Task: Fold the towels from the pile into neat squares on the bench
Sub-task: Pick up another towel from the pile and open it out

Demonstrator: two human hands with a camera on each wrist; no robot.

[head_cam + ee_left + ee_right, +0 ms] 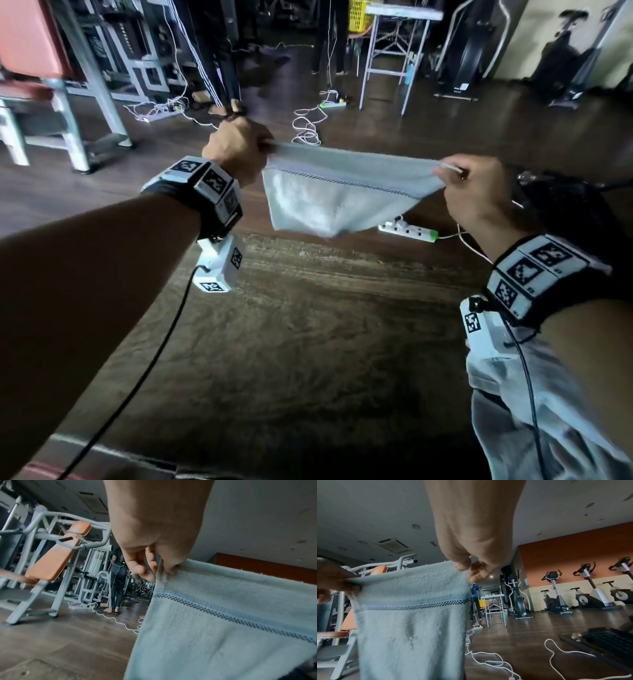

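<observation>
you have the pale blue towel [342,192] stretched in the air between your hands, over the wood floor [308,342], with no table under it in these views. your left hand [239,147] pinches the top corner at 9 o'clock of the cloth; your right hand [476,185] pinches the corner at 3 o'clock, fingers [462,564] curled onto the hem. the towel looks light, soft and floppy: its top edge sags a little and the body droops to a point at 6 o'clock. it will not hold a crease by itself, i judge, so keep hold at the corners near the checked stripe [223,609] and keep the top edge taut before folding.
</observation>
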